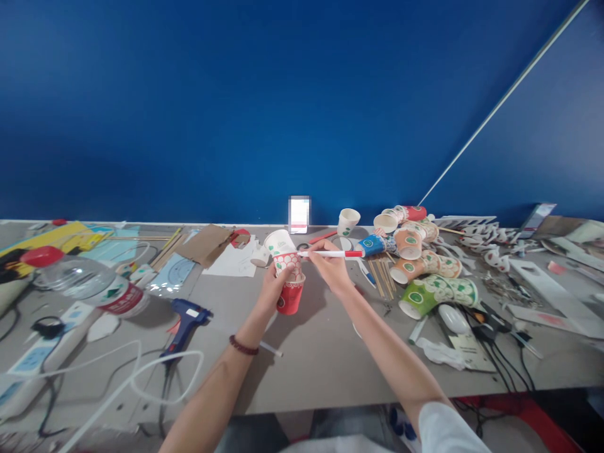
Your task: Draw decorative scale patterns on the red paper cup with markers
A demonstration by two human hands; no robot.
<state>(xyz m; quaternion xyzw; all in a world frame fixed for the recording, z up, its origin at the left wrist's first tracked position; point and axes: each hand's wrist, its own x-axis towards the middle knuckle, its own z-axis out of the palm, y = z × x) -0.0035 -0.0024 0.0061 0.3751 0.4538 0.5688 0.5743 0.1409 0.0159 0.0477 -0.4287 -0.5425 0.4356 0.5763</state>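
My left hand point(270, 288) is wrapped round the side of a joined column of paper cups point(290, 298), red and patterned below and white with green marks at the top. The column tilts slightly to the left above the table. Between the fingers of my right hand point(331, 269) is a marker pen point(338, 254) with a white barrel and a red end. It lies level, its left tip at the patterned part of the cups; whether it touches them I cannot tell. A white paper cup point(348, 221) stands behind my right hand.
On the left are a large plastic bottle point(101, 289), a blue glue gun point(187, 326) and a white power strip point(44, 355) with loose cables. Several coloured cups, including green ones point(419, 298), lie at right beside wooden sticks point(383, 278). A lit phone point(299, 215) leans by the wall.
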